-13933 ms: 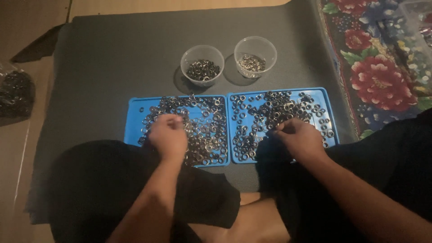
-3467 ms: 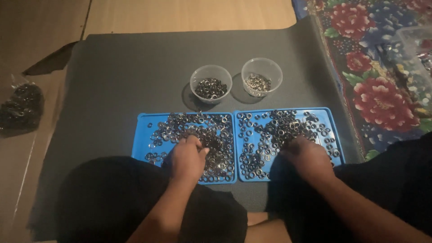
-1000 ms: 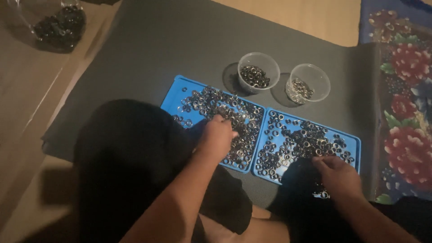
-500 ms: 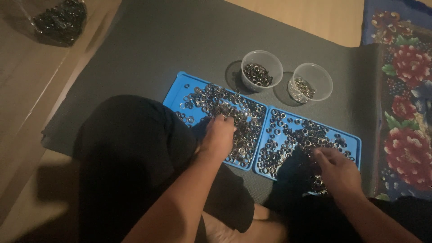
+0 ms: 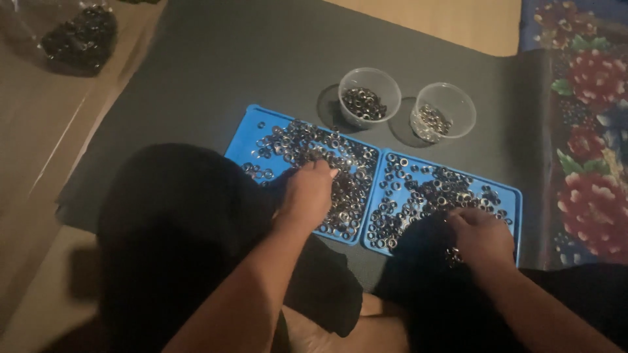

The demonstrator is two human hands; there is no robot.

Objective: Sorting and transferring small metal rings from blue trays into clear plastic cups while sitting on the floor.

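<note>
Two blue trays lie side by side on a dark mat, each strewn with several small metal rings. My left hand (image 5: 307, 193) rests palm down on the rings in the left blue tray (image 5: 255, 124), fingers curled over them. My right hand (image 5: 481, 235) sits at the near edge of the right blue tray (image 5: 507, 191), fingertips among the rings there. Whether either hand pinches a ring is hidden. Behind the trays stand two clear cups: the left cup (image 5: 369, 98) holds dark rings, the right cup (image 5: 443, 112) holds lighter, silvery rings.
The dark mat (image 5: 216, 72) covers the floor under everything. A clear bag of dark rings (image 5: 78, 36) lies at the far left on the wooden floor. A floral cloth (image 5: 589, 150) borders the mat on the right. My dark-clothed knees fill the near side.
The view has shifted slightly. My left hand has edged up over the left tray's rings, and my right hand stays at the right tray's near edge.
</note>
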